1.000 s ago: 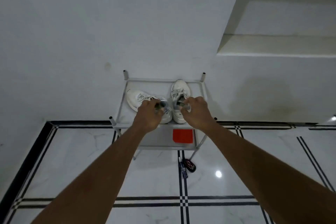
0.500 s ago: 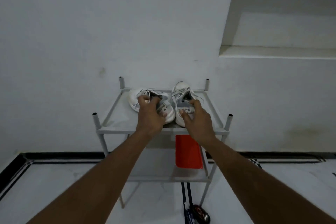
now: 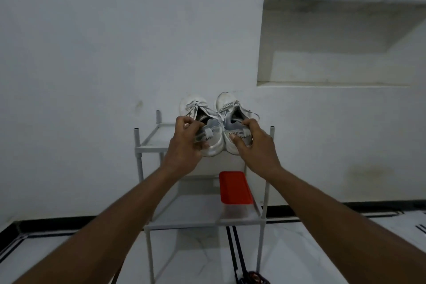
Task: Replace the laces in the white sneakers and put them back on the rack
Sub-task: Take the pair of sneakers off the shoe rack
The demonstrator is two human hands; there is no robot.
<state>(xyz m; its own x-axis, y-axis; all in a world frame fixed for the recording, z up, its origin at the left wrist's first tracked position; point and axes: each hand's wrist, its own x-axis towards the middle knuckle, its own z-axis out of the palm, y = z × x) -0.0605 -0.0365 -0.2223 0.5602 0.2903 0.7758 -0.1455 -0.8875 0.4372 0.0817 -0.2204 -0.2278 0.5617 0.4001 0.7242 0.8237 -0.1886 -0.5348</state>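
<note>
Lifting the pair off the rack, viewed from the head camera. Nearest the viewer, two bare forearms reach forward over the tiled floor (image 3: 345,249). The left hand (image 3: 184,143) has its fingers and thumb curled round the heel of the left sneaker (image 3: 202,127), and the right hand (image 3: 255,143) likewise grips the heel of the right sneaker (image 3: 232,122), thumb on the inner side and fingers hooked into the collar. The two shoes are held side by side, heels touching, toes pointing away toward the wall (image 3: 92,53), raised above the top shelf of the rack (image 3: 147,147); whether the soles have fully cleared the shelf cannot be told. The laces (image 3: 250,114) are threaded but loose, one end trailing to the right. A red tray (image 3: 234,188) lies on the lower shelf. To do this step well, a firm grip at the heel counter seems wise, with the shoes kept level and drawn straight back, so that the dangling lace does not snag a corner post (image 3: 272,136). A recessed niche (image 3: 334,41) opens in the wall beyond, upper right.
</note>
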